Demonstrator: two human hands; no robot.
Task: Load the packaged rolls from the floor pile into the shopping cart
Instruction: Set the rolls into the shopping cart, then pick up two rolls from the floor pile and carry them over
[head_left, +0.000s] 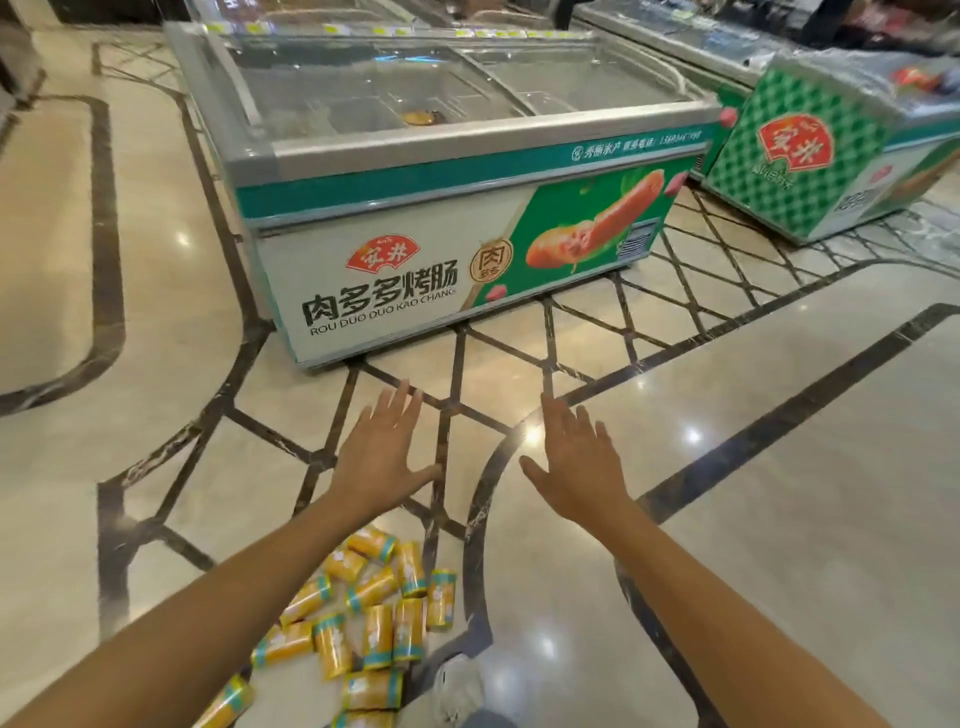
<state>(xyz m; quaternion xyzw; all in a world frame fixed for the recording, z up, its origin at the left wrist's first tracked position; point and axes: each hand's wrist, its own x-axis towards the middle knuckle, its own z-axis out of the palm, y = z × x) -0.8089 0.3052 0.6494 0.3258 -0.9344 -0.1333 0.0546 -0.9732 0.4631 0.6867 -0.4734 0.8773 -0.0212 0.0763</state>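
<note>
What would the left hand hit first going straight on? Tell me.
Probably the chest freezer: the left hand, fingers spread, points toward its printed front panel, with only floor between. Depth is unclear, so this is a guess.

I see a glass-topped chest freezer with green sausage graphics (441, 218) on glossy beige marble floor (779, 467), and a second green freezer (810, 171) beside it.

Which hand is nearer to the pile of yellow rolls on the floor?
Left. The left hand is held open just beyond the pile of rolls; the right hand, also open, is farther off to its right.
</note>
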